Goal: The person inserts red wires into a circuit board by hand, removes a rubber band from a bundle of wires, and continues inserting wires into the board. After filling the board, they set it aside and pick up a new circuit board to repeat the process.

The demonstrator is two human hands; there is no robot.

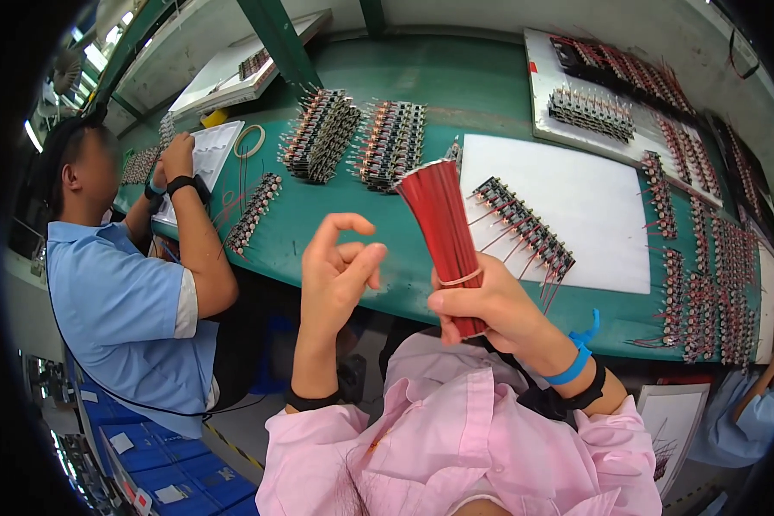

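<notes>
My right hand is closed round the lower part of a thick bundle of red wires. A pale band ties the bundle just above my thumb, and its upper end fans out wider. To the left of it, my left hand is raised with the fingers loosely bent and thumb and index finger apart; nothing shows in it. Beyond the bundle, a strip of small circuit boards with thin dark red wires lies slantwise on a white board.
Blocks of stacked circuit boards stand on the green table. Rows of wired boards fill the right side. A tape roll lies far left, near a co-worker in a blue shirt. Blue bins are lower left.
</notes>
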